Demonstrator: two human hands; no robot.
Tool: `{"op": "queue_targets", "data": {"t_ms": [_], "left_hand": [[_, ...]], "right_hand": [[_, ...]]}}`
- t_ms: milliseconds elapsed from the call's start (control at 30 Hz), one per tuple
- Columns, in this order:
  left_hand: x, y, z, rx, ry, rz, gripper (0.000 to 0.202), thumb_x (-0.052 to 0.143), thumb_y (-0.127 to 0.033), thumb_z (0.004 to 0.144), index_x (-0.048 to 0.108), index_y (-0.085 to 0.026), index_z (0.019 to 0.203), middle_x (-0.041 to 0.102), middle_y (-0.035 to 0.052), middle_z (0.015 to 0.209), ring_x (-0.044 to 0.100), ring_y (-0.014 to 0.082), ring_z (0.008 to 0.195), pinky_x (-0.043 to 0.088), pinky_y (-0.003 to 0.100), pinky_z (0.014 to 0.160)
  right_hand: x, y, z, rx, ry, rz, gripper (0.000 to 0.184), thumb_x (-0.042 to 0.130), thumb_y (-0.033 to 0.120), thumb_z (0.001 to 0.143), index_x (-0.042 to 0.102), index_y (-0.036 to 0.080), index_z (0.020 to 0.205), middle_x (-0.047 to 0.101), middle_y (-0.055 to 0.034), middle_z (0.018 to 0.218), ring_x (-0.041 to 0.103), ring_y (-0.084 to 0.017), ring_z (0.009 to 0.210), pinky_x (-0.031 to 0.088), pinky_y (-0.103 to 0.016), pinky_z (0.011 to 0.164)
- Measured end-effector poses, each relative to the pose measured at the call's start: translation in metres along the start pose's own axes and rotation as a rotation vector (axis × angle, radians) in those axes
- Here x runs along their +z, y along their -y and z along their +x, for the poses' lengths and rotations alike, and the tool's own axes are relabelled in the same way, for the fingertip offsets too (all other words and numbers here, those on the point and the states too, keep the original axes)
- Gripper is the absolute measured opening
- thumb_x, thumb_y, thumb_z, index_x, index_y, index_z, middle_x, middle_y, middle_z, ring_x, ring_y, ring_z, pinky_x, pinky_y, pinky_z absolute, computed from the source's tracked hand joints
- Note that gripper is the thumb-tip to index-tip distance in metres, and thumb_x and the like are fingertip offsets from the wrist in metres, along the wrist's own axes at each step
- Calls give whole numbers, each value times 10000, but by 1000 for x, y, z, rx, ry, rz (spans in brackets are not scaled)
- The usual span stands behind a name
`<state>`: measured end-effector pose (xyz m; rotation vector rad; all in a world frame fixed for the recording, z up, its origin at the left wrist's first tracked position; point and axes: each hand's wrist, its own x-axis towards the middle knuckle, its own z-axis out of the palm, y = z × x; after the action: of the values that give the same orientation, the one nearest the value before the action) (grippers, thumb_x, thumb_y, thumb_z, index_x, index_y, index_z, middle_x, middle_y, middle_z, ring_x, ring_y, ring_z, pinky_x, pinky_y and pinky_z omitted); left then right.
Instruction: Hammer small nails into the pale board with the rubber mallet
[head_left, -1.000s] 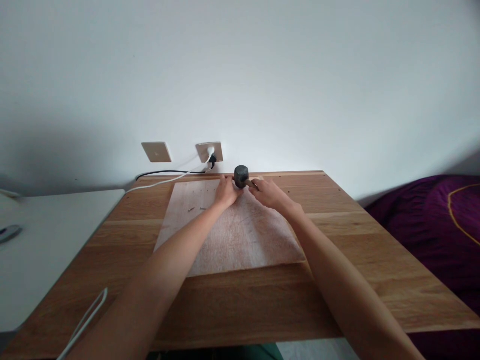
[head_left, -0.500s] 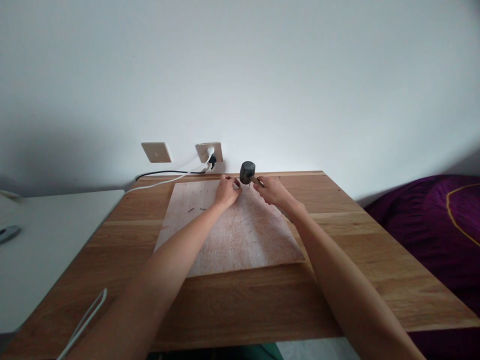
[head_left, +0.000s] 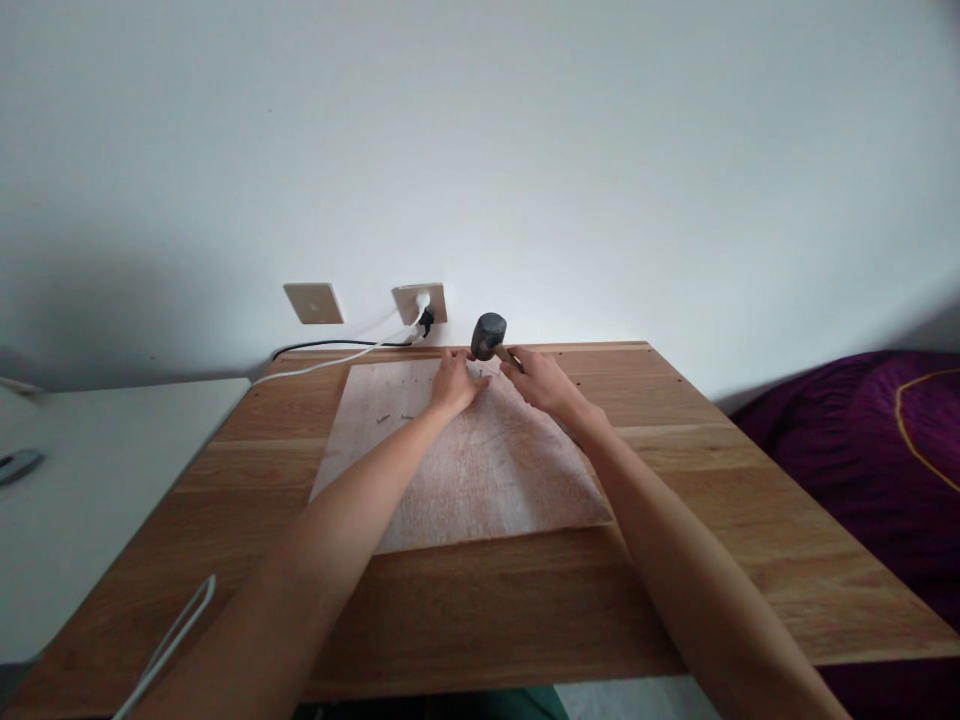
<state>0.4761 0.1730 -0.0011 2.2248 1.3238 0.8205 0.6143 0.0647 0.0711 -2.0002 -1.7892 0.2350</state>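
My right hand (head_left: 547,382) is wrapped round the wooden handle of a mallet (head_left: 489,336) with a dark, rounded head. That head is held above the far edge of a pale wooden board (head_left: 465,490). My left hand (head_left: 452,384) rests on the board just left of the mallet, thumb and fingers apart. In the gap between them a small nail (head_left: 481,373) stands up from the board, apparently untouched. Two loose nails, one being the left nail (head_left: 383,419) and the other the right nail (head_left: 407,417), lie left of my left forearm.
The board lies on a wooden table (head_left: 720,500) against a white wall. A wall socket (head_left: 420,303) holds plugs, and a white cable (head_left: 315,372) runs left across the table's back. A white surface (head_left: 97,480) adjoins at left; purple fabric (head_left: 832,440) lies at right.
The mallet and my right hand have shifted slightly left and up. My left hand's thumb and fingers have spread, with the nail now showing between them.
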Motion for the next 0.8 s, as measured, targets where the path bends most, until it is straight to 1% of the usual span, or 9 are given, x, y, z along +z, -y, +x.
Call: {"op": "queue_targets", "data": {"t_ms": [67, 133, 200, 267, 333, 400, 633, 733, 800], "left_hand": [[0, 0, 0, -6, 4, 7, 479, 853, -356, 791, 645, -206, 1195, 552, 109, 1319, 681, 238, 1073, 542, 330, 929], [0, 0, 0, -6, 4, 8, 461, 852, -349, 789, 650, -213, 1181, 553, 104, 1311, 681, 236, 1075, 542, 325, 924], [-1, 1, 0, 0, 2, 5, 376, 831, -328, 811, 671, -223, 1135, 555, 94, 1300, 682, 228, 1066, 542, 322, 927], [-1, 1, 0, 6, 6, 3, 233, 786, -301, 856, 699, -225, 1059, 555, 85, 1287, 683, 213, 1046, 541, 322, 937], [-1, 1, 0, 17, 14, 3, 111, 744, -273, 891, 722, -221, 988, 556, 81, 1272, 681, 205, 1041, 536, 322, 957], [-2, 1, 1, 31, 16, 4, 65, 731, -248, 898, 738, -218, 955, 557, 83, 1256, 678, 204, 1052, 529, 320, 978], [-1, 0, 1, 36, 18, 36, 87, 729, -208, 872, 746, -204, 957, 575, 94, 1259, 679, 229, 1089, 531, 327, 979], [0, 1, 1, 13, 13, 33, 214, 759, -230, 849, 714, -201, 1056, 575, 103, 1293, 682, 236, 1086, 538, 337, 965], [0, 1, 1, 4, 3, 22, 328, 792, -269, 829, 677, -200, 1128, 574, 111, 1307, 680, 244, 1089, 545, 342, 947]], "right_hand": [[4, -2, 1, -24, 20, -58, 204, 520, 223, 1031, 703, 145, 1076, 784, -143, 1006, 727, -210, 815, 430, -245, 678], [6, -5, 1, -20, 51, -75, 196, 527, 230, 1026, 705, 151, 1042, 784, -142, 998, 723, -203, 786, 430, -244, 670], [4, -7, 1, 8, 65, -48, 219, 498, 233, 1037, 701, 152, 1058, 784, -123, 915, 713, -192, 710, 430, -246, 650], [-1, -8, 0, 39, 57, -21, 239, 476, 226, 1043, 699, 148, 1071, 777, -107, 838, 705, -192, 664, 430, -250, 641], [-5, -8, -1, 64, 46, -13, 245, 471, 218, 1041, 703, 144, 1070, 770, -100, 801, 704, -196, 647, 431, -254, 642], [-7, -8, -1, 76, 48, -16, 243, 474, 210, 1036, 705, 139, 1063, 768, -100, 792, 701, -195, 633, 429, -256, 638], [-2, -4, -1, 54, 97, 7, 218, 486, 204, 1035, 690, 137, 1067, 766, -83, 807, 673, -158, 607, 412, -230, 610], [-3, 0, -2, 37, 75, 18, 219, 487, 213, 1037, 688, 135, 1071, 764, -84, 806, 677, -164, 626, 413, -233, 616], [-3, 1, -2, 17, 45, 14, 241, 471, 227, 1049, 686, 133, 1098, 773, -99, 848, 698, -181, 688, 422, -239, 641]]}}
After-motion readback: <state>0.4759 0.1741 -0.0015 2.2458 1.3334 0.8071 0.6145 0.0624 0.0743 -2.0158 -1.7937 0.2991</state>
